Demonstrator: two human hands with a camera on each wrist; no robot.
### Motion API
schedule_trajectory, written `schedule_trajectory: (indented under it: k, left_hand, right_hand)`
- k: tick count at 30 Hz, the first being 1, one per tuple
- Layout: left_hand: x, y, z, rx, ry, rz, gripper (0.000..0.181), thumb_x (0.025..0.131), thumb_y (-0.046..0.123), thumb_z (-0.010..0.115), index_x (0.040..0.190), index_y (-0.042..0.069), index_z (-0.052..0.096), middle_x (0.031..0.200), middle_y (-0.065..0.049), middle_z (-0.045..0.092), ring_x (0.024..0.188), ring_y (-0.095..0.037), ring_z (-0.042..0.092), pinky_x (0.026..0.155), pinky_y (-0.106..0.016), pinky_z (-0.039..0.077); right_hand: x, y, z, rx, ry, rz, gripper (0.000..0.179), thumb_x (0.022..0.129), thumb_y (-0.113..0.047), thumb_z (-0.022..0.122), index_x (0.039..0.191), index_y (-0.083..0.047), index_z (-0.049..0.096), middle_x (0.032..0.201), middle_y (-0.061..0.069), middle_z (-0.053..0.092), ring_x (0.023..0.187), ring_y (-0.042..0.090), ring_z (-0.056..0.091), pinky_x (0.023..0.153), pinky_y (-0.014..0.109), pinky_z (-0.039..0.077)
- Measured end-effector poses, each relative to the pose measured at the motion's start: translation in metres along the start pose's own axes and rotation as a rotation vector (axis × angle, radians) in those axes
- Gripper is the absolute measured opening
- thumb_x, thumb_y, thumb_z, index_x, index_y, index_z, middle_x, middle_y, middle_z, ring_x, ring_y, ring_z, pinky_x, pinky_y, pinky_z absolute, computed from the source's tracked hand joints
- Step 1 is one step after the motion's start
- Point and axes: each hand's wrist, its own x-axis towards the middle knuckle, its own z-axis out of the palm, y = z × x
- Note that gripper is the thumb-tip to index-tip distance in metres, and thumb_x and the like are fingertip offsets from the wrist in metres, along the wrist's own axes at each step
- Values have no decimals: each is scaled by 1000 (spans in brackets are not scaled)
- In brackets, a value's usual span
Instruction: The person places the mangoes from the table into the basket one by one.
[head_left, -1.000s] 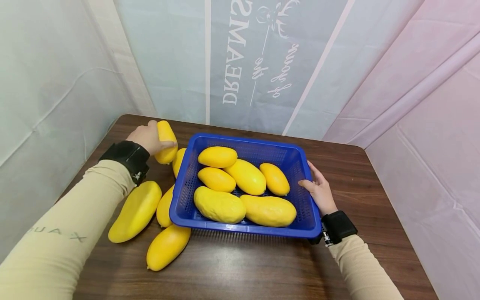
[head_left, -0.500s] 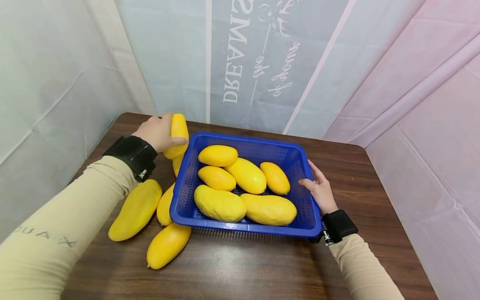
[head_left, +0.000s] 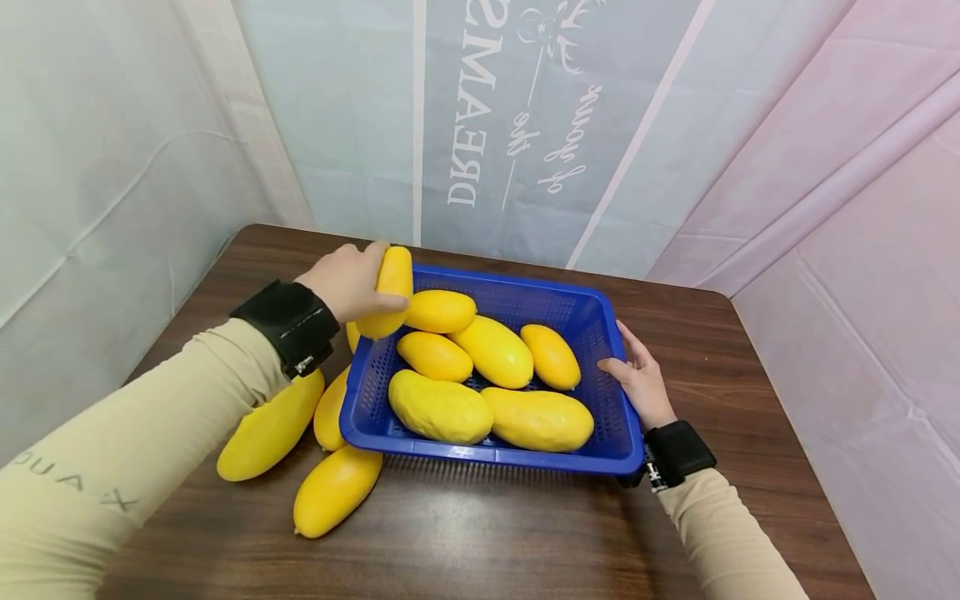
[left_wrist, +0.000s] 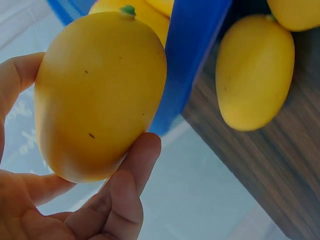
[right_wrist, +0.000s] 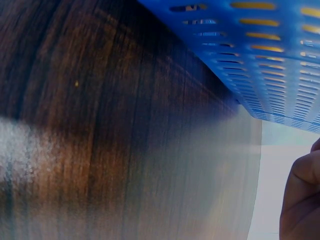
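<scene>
In the head view my left hand grips a yellow mango above the back left corner of the blue basket. The left wrist view shows that mango close up, with a green stem nub and small dark flecks, between thumb and fingers. My right hand holds the basket's right side, its thumb over the rim. Inside the basket lie several yellow fruits, among them a small mango at the right and two large, lumpy long ones along the front.
Left of the basket, on the brown wooden table, lie a large long yellow fruit, a mango at the front, and others partly hidden by the basket's edge and my left hand. Cloth sheets hang behind and beside the table.
My left hand has carried the mango to the right, from beside the basket to over its back left corner. The right hand and basket have stayed in place.
</scene>
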Motion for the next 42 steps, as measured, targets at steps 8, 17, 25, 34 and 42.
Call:
schedule_trajectory:
  k: [8,17,25,34,42]
  left_hand:
    - [-7,11,12,31,-69,52,73,86,44,68,138,-1,43,108,-21,62,93,-32,61,84,-46,54]
    - [-14,16,21,56,-124,82,81,86,43,67,148,-1,37,118,-24,61,98,-32,60,86,-46,54]
    - [-18,19,27,86,-161,102,85,85,43,68,150,-1,35,121,-23,60,101,-32,58,90,-47,53]
    - [-20,22,31,155,-170,138,86,85,44,68,149,-3,36,123,-26,61,113,-37,57,98,-49,49]
    - [-22,24,37,199,-172,152,85,85,45,69,150,0,38,126,-28,59,109,-36,58,92,-51,52]
  right_hand:
    - [-1,0,-1,10,-1,12,74,99,-12,56,160,-25,16,116,-9,64,87,5,70,73,25,59]
    - [1,0,-1,13,3,11,73,99,-11,55,160,-25,17,110,-11,67,84,6,70,72,26,59]
    - [0,-2,0,13,-7,0,73,99,-12,55,160,-24,16,113,-11,66,85,6,70,73,25,59]
    - [0,-2,0,-10,-2,1,73,99,-13,55,160,-25,16,125,-4,58,87,5,70,73,25,59]
    - [3,0,0,26,-1,3,74,98,-8,54,160,-22,16,113,-10,65,82,6,70,70,25,59]
